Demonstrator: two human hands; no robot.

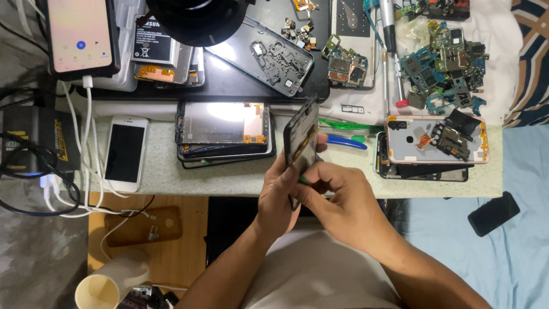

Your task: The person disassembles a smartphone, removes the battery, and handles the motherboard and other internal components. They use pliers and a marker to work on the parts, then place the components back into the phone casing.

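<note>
My left hand grips a black phone frame held upright on its edge above the table's front edge. My right hand is closed against the frame's lower part, with a small green tool tip pinched between its fingers. The frame's inner side shows an orange flex strip. Both forearms reach up from the bottom of the view.
An opened phone stack lies left of the frame, a white phone further left. A pink opened phone, circuit boards, green and blue pry tools, charging cables, and a cup surround the hands.
</note>
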